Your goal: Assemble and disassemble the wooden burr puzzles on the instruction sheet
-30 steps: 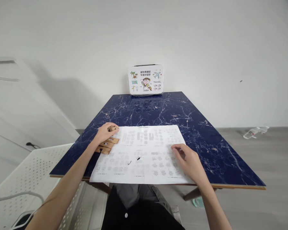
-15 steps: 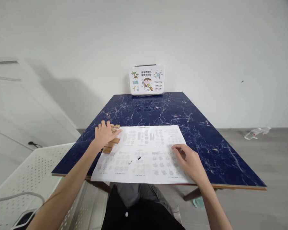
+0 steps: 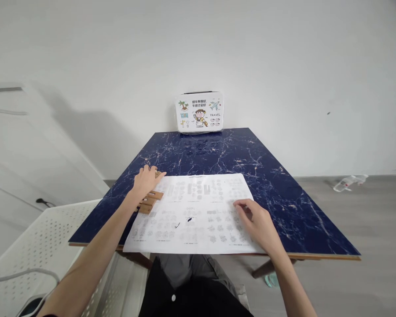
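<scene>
My left hand [image 3: 146,182] reaches over the far end of a row of notched wooden blocks. A light brown block [image 3: 157,174] shows between its thumb and forefinger, and the other fingers curl over the far side. Nearer me, several more notched blocks [image 3: 147,204] lie along the left edge of a white printed sheet [image 3: 201,204]. Small grey diagrams fill the sheet in groups. Over its right part rests my right hand [image 3: 255,218], fingers loosely bent, with a gap between thumb and forefinger and nothing visible in it.
A white case [image 3: 199,112] with cartoon prints stands against the wall at the back of the dark blue marbled table [image 3: 218,152]. A white perforated rack [image 3: 49,233] adjoins the left side. On the floor at right lies a clear plastic bottle [image 3: 348,183].
My left hand has shifted slightly over the far blocks, covering more of them, its thumb now beside one. My right hand stays on the sheet. The whole view has shifted a little.
</scene>
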`<state>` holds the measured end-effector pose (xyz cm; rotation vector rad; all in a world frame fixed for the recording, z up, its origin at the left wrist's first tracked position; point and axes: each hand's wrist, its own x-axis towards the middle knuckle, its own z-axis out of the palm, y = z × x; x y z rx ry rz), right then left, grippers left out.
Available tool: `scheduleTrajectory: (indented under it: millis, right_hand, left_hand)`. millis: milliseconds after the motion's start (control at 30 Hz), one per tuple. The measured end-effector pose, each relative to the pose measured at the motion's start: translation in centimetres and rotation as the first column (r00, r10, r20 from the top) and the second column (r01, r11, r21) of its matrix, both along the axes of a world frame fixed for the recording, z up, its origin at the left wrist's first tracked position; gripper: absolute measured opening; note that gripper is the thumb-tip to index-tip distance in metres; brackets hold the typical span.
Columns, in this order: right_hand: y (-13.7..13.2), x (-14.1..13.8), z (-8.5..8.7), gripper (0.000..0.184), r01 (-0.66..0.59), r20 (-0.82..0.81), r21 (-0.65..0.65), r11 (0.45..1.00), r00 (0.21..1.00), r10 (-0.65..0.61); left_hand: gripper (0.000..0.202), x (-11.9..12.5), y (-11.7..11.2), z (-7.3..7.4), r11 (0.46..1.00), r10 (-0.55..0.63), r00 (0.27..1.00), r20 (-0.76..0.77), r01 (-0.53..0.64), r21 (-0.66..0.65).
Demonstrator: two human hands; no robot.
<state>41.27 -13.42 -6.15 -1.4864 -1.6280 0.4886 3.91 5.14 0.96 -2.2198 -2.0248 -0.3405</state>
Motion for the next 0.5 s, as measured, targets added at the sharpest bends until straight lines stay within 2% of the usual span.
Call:
scheduleTrajectory:
  millis: [100, 200, 267, 333, 433, 500]
  right_hand:
    - [0.1, -0.1, -0.1, 0.029, -0.006, 0.003, 0.003, 1.0, 1.0, 0.006]
    - [0.3, -0.1, -0.1, 0.028, -0.005, -0.004, 0.01, 1.0, 1.0, 0.005]
    - [0.3, -0.1, -0.2, 0.027, -0.001, -0.005, 0.018, 1.0, 1.0, 0.001]
    - [0.3, -0.1, -0.2, 0.027, 0.004, 0.0, 0.026, 1.0, 1.0, -0.004]
    - [0.4, -0.2, -0.2, 0.027, 0.003, 0.007, 0.04, 0.999, 1.0, -0.003]
    - [0.4, -0.2, -0.2, 0.027, -0.004, 0.006, 0.045, 0.999, 1.0, 0.004]
  left_hand:
    - [0.071, 1.8, -1.4, 1.6, 0.997, -0.069, 0.997, 0.024, 0.069, 0.018]
    - [0.062, 5.3, -4.1, 2.3, 0.977, -0.214, 0.975, 0.058, 0.214, 0.003]
    - [0.058, 8.2, -6.4, 2.0, 0.919, -0.387, 0.913, 0.131, 0.393, -0.02]
    - [0.057, 10.7, -8.8, 1.2, 0.858, -0.505, 0.853, 0.134, 0.513, -0.03]
    - [0.054, 13.4, -11.5, -0.3, 0.775, -0.623, 0.778, 0.085, 0.628, -0.067]
    - [0.054, 14.4, -12.7, -1.1, 0.759, -0.643, 0.763, 0.064, 0.646, -0.083]
